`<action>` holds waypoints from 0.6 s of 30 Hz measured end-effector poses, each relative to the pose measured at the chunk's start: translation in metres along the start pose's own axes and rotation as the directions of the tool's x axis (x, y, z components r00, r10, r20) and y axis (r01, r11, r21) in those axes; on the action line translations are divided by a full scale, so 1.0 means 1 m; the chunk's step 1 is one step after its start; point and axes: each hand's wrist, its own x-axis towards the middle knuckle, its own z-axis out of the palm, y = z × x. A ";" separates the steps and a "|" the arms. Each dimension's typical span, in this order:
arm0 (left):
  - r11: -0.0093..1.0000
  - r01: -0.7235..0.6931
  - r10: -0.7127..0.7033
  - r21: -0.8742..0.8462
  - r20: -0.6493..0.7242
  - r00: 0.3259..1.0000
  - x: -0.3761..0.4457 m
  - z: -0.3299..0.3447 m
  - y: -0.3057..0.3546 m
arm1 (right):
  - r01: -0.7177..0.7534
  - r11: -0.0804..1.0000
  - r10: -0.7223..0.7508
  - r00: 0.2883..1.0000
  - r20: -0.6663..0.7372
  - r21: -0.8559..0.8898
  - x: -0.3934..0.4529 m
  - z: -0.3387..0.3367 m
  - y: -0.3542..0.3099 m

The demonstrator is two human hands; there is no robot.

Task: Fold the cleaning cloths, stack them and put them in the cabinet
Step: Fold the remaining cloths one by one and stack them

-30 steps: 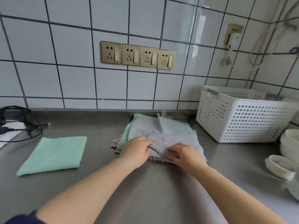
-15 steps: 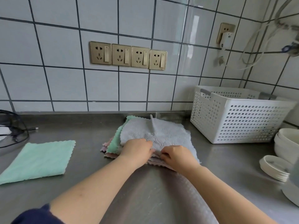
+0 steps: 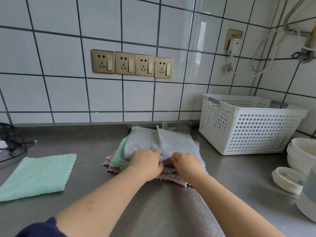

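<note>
A pile of cloths [image 3: 118,159] in green, pink and grey lies on the steel counter [image 3: 89,139] near the back wall. On top is a grey cloth [image 3: 171,142] with a hanging loop pointing to the wall. My left hand [image 3: 145,163] and my right hand [image 3: 185,164] sit side by side at its near edge, fingers curled round that edge and lifting it off the pink cloth below. A folded green cloth [image 3: 37,173] lies flat on the counter at the left, apart from the pile.
A white perforated basket [image 3: 248,127] stands right of the pile against the wall. White bowls [image 3: 302,151] and small stacked plates [image 3: 287,180] sit at the far right. Black cables [image 3: 12,146] lie at the far left. Wall sockets [image 3: 132,64] are above.
Both hands have drawn closer together at the grey cloth's near edge and raised it a little, so the pink cloth underneath shows. The view has shifted right.
</note>
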 end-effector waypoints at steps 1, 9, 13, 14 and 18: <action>1.000 0.004 -0.004 0.008 0.012 1.000 0.001 -0.001 0.002 | -0.006 1.000 0.006 1.000 0.000 0.000 0.001 0.000 -0.001; 0.999 0.026 -0.026 0.041 0.004 1.000 0.010 -0.006 -0.009 | 0.021 1.000 -0.020 0.998 -0.053 0.005 -0.005 0.008 0.004; 0.996 0.086 -0.087 -0.019 -0.062 0.994 0.004 -0.004 -0.022 | 0.135 0.990 -0.137 0.988 -0.072 -0.034 -0.013 0.012 0.010; 0.992 0.110 -0.115 -0.065 -0.080 0.990 0.003 -0.003 -0.021 | 0.137 0.990 -0.139 0.988 -0.072 -0.035 -0.013 0.013 0.010; 0.985 0.095 -0.109 -0.143 -0.092 0.990 0.000 -0.007 -0.012 | 0.078 0.997 -0.079 0.989 -0.125 -0.015 -0.013 0.008 0.005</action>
